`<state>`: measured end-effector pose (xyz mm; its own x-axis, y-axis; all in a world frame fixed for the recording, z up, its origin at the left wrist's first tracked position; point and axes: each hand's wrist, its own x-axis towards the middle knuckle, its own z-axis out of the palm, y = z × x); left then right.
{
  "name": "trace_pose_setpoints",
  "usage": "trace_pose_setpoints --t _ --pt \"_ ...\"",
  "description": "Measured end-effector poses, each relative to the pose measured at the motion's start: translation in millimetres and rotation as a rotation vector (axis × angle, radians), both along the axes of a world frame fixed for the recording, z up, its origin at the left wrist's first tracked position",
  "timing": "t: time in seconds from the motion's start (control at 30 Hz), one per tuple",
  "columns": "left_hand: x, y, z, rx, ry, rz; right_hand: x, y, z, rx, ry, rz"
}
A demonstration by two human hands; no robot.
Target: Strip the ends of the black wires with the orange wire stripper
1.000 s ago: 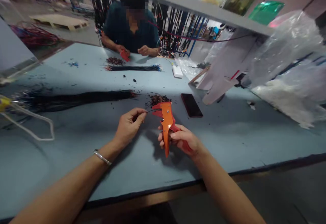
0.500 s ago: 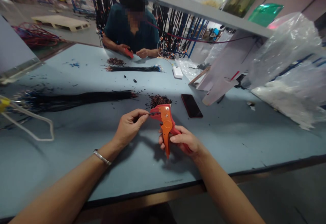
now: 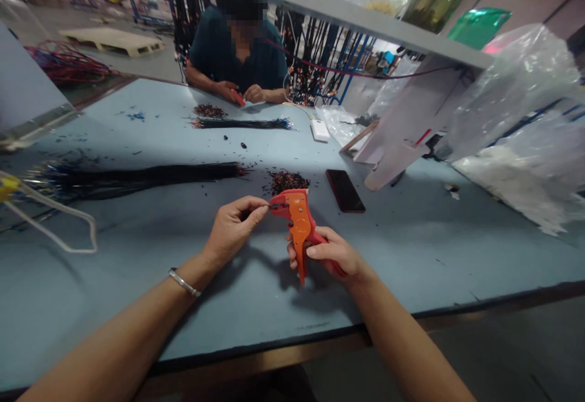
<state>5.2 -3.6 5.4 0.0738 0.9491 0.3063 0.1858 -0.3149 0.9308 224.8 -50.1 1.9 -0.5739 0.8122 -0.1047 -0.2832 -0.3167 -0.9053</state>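
An orange and red wire stripper (image 3: 300, 226) stands upright in my right hand (image 3: 331, 253), whose fingers are wrapped round its handles. My left hand (image 3: 235, 225) pinches a short dark wire (image 3: 271, 206) between thumb and fingertips. The wire's far end sits in the stripper's red jaws, and most of the rest of it is hidden by the hand. Just behind the jaws lies a heap of small dark and coppery offcuts (image 3: 287, 181). A long bundle of black wires (image 3: 150, 178) rests on the table beyond my left hand.
A dark phone (image 3: 345, 190) lies right of the offcuts. Across the table (image 3: 411, 237) a co-worker (image 3: 240, 55) holds a red tool near a second black wire bundle (image 3: 242, 123). A white box (image 3: 319, 130) and plastic bags (image 3: 512, 176) are to the right; a shelf (image 3: 347, 15) crosses overhead.
My hands, the wire and the stripper keep nearly the same place. Across the table, the co-worker's red tool has shifted slightly right, closer to the other hand.
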Motion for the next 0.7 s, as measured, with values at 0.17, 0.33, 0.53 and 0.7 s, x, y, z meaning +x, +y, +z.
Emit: trace_pose_setpoints --t 0.17,0.33,0.53,0.7 --pt "-0.6 -1.0 0.3 0.007 0.015 0.001 -0.2 -0.3 1.7 0.007 -0.009 -0.014" --pt "-0.1 -1.9 1.7 0.006 0.010 -0.021 -1.1 -0.5 1.9 0.025 -0.020 -0.016" --pt "-0.1 -2.9 3.6 0.007 -0.010 -0.023 -2.8 -0.5 2.8 0.073 -0.048 0.007" --pt "-0.1 -4.2 5.7 0.008 -0.029 -0.034 -5.5 -1.7 6.8 0.123 -0.077 -0.009"
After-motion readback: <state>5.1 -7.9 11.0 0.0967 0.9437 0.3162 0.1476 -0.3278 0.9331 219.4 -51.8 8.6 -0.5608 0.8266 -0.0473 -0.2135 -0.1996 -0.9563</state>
